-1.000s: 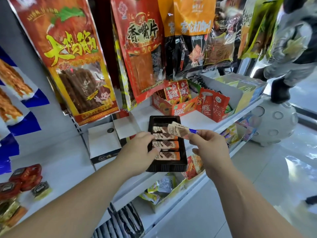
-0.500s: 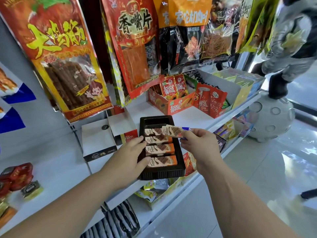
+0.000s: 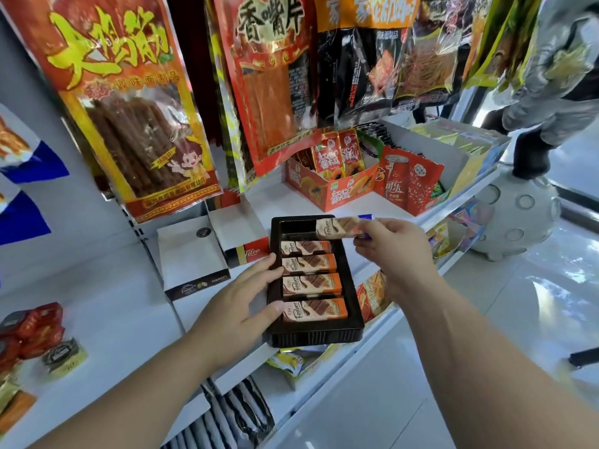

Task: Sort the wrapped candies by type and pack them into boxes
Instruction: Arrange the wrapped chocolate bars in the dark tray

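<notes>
Large snack bags (image 3: 129, 108) hang above the white shelf (image 3: 97, 303). An orange carton (image 3: 324, 194) of red packets stands beside 2 red cola pouches (image 3: 393, 183), near a cratered grey ball (image 3: 515, 218).

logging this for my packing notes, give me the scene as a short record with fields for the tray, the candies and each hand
container: black slotted tray on the white shelf
packed: four wrapped candies, one per slot, in the nearest four slots
empty: farthest slot
left: left hand rests on the tray's left edge, fingers straight
right: right hand pinches a fifth candy over the tray's far end
nearby: open white box left of the tray
</notes>
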`<state>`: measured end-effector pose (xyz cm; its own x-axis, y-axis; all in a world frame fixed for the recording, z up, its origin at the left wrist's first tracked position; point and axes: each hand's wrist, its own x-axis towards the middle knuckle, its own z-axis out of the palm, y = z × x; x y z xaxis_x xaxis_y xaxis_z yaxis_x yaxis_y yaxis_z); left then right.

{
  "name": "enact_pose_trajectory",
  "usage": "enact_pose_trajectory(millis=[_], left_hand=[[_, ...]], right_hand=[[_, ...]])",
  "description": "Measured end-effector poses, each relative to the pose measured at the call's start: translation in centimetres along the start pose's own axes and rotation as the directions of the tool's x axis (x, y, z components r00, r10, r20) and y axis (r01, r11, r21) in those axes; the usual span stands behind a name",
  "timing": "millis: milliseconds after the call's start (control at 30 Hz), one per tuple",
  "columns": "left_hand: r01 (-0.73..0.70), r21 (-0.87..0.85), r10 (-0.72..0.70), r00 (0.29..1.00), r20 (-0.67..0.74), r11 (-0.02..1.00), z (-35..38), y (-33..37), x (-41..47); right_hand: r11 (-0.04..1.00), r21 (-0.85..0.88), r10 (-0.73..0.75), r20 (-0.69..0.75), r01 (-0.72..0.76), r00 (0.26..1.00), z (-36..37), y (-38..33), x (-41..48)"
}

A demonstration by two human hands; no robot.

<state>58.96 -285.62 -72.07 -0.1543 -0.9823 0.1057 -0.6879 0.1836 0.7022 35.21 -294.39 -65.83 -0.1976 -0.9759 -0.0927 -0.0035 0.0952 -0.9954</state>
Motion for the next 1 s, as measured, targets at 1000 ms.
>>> enact_pose_trajectory(millis=[1000], left_hand=[[0.019,-0.034,-0.020,0.999,-0.029,0.999,0.1,-0.2,0.0]], right_hand=[[0.952,-0.307,0.004,-0.013,-0.008,1.000,4.7,-0.3,6.0]])
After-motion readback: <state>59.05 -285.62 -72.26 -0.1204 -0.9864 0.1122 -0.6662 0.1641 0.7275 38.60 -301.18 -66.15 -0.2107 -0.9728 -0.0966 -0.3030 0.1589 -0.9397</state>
